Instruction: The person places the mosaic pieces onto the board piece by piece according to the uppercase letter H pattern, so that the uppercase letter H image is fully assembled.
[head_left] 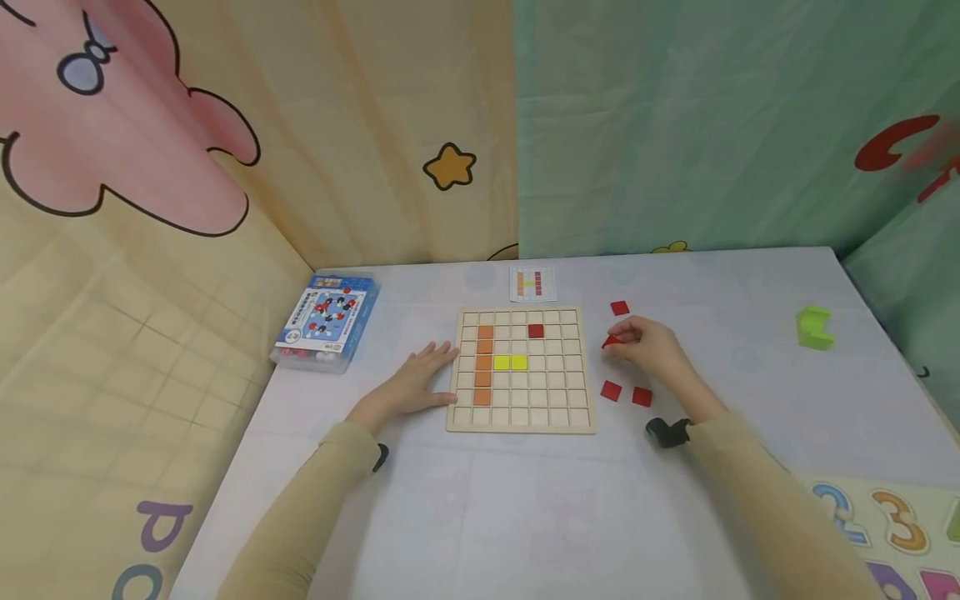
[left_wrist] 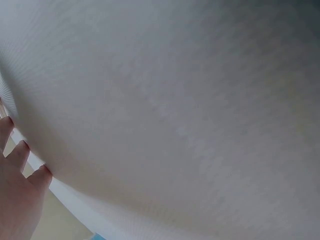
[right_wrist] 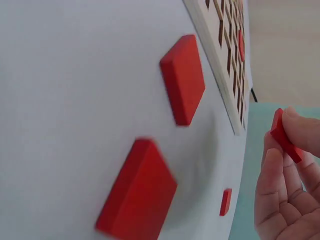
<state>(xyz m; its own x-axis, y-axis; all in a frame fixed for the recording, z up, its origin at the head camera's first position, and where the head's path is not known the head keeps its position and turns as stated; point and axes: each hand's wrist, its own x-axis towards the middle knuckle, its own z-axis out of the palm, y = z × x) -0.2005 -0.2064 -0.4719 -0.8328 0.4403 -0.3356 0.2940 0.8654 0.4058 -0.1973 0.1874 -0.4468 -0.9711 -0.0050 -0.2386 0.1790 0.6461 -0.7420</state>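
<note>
A wooden grid board (head_left: 525, 421) lies in the middle of the table, with a column of orange tiles (head_left: 483, 362), two yellow tiles (head_left: 511, 362) and one red tile (head_left: 536, 331) set in its cells. My left hand (head_left: 411, 382) is spread flat at the board's left edge, its fingertips and thumb touching the rim. Just right of the board, my right hand (head_left: 651, 350) pinches a red square tile (right_wrist: 284, 136) between thumb and fingers, held above the table in the right wrist view. Loose red tiles lie around that hand, one behind (head_left: 619, 307) and two in front (head_left: 611, 390).
Behind the board lies a small pattern card (head_left: 533, 284) showing coloured squares. A blue boxed set (head_left: 326, 321) sits at the back left. To the far right stands a light green block (head_left: 814, 327). A number sheet (head_left: 885, 525) lies at the front right corner.
</note>
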